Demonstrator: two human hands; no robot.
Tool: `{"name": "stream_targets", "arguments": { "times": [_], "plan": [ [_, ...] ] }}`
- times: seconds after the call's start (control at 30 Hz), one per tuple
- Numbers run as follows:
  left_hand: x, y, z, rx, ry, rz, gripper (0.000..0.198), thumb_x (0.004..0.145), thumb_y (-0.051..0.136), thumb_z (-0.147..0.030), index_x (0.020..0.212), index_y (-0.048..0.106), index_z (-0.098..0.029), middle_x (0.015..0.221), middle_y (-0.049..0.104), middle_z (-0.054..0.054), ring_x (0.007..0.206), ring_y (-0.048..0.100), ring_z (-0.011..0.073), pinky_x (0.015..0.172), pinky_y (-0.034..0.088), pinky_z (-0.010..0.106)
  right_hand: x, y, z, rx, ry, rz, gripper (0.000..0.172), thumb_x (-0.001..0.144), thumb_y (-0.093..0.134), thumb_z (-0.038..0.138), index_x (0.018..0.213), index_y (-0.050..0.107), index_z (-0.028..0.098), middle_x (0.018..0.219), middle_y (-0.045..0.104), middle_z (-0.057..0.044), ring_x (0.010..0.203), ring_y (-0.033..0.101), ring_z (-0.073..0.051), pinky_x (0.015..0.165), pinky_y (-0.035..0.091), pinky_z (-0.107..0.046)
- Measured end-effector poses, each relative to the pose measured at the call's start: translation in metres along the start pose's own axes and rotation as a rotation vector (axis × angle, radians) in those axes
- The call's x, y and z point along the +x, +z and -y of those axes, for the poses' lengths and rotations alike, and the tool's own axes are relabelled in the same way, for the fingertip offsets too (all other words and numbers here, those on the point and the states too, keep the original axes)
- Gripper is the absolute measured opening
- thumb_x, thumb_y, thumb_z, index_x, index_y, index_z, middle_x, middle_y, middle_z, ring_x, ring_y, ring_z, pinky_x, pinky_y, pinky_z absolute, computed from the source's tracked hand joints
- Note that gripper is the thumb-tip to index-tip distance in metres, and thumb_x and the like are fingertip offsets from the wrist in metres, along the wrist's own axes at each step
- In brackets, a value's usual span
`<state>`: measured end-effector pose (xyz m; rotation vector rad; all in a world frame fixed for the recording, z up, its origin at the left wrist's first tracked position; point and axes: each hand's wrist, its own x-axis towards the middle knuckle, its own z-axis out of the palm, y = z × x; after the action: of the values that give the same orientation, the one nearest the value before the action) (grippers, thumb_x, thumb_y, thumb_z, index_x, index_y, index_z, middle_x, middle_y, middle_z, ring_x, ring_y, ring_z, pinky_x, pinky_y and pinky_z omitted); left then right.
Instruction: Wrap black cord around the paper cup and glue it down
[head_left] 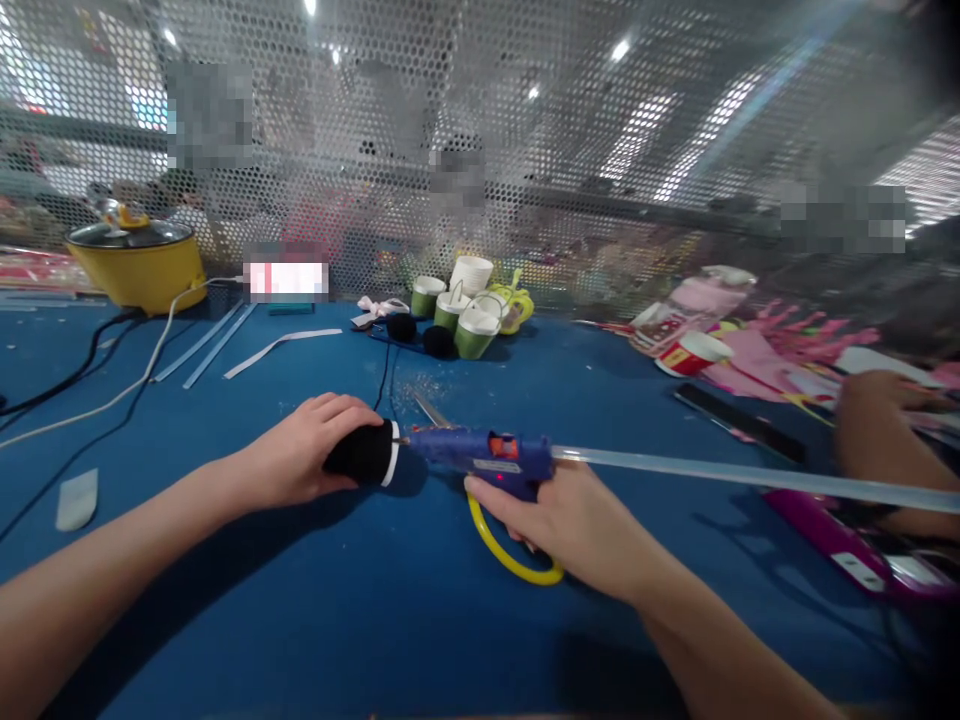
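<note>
My left hand (304, 450) is wrapped round a black cup-like piece (361, 454) with a white rim, lying on its side above the blue table (330, 610). In my right hand (559, 510) is a blue glue gun (480, 452) with a small red light and a long clear glue stick (735, 482) out of its back. The gun's nozzle is at the white rim; whether it touches is hard to tell. Scissors with a yellow handle (514, 565) lie beneath the gun, partly hidden by it and my right hand. A black strand runs from the black piece toward the back.
Green and white cups (477, 332) and black balls (401, 327) stand at the back middle. A yellow pot (139, 265) is back left, near ribbon strips (277, 348) and cables. On the right are a black case (739, 422), a purple power strip (825, 540) and another person's arm (874, 450).
</note>
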<state>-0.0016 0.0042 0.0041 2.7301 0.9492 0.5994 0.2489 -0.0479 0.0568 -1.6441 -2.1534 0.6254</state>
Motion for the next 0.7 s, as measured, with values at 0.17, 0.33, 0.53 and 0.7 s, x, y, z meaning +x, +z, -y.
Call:
{"name": "stream_targets", "arguments": {
  "times": [0.17, 0.33, 0.53, 0.7],
  "plan": [
    [-0.0003, -0.0003, -0.0002, -0.009, 0.009, -0.009, 0.053, 0.070, 0.067, -0.020, 0.116, 0.041, -0.020, 0.114, 0.052, 0.009, 0.104, 0.048, 0.0233, 0.090, 0.040, 0.039, -0.0002, 0.0014, -0.0029, -0.092, -0.043, 0.036, 0.021, 0.078, 0.049, 0.033, 0.071, 0.064, 0.020, 0.061, 0.063, 0.000, 0.057, 0.057, -0.015, 0.056, 0.045, -0.026],
    [0.0003, -0.0008, -0.0020, -0.012, 0.017, -0.014, 0.053, 0.070, 0.066, -0.018, 0.116, 0.041, -0.020, 0.114, 0.053, 0.009, 0.103, 0.048, 0.0232, 0.089, 0.040, 0.039, 0.0019, 0.0019, -0.0065, -0.168, -0.154, -0.018, 0.022, 0.080, 0.047, 0.029, 0.078, 0.066, 0.020, 0.074, 0.066, -0.003, 0.070, 0.060, -0.018, 0.066, 0.046, -0.028],
    [-0.0001, 0.0001, -0.0017, -0.005, 0.021, -0.020, 0.053, 0.069, 0.067, -0.017, 0.115, 0.041, -0.020, 0.114, 0.052, 0.008, 0.104, 0.048, 0.0233, 0.089, 0.040, 0.039, -0.0013, 0.0023, -0.0049, -0.208, -0.201, -0.046, 0.019, 0.079, 0.047, 0.027, 0.072, 0.064, 0.021, 0.068, 0.065, -0.002, 0.061, 0.058, -0.016, 0.061, 0.046, -0.026],
    [-0.0006, -0.0004, -0.0022, 0.025, 0.042, -0.020, 0.053, 0.069, 0.068, -0.017, 0.115, 0.042, -0.019, 0.115, 0.052, 0.009, 0.105, 0.048, 0.0231, 0.090, 0.040, 0.039, -0.0029, 0.0039, -0.0053, -0.270, -0.223, -0.104, 0.017, 0.079, 0.048, 0.029, 0.072, 0.063, 0.021, 0.074, 0.066, -0.003, 0.068, 0.060, -0.018, 0.066, 0.046, -0.027]
  ]
}}
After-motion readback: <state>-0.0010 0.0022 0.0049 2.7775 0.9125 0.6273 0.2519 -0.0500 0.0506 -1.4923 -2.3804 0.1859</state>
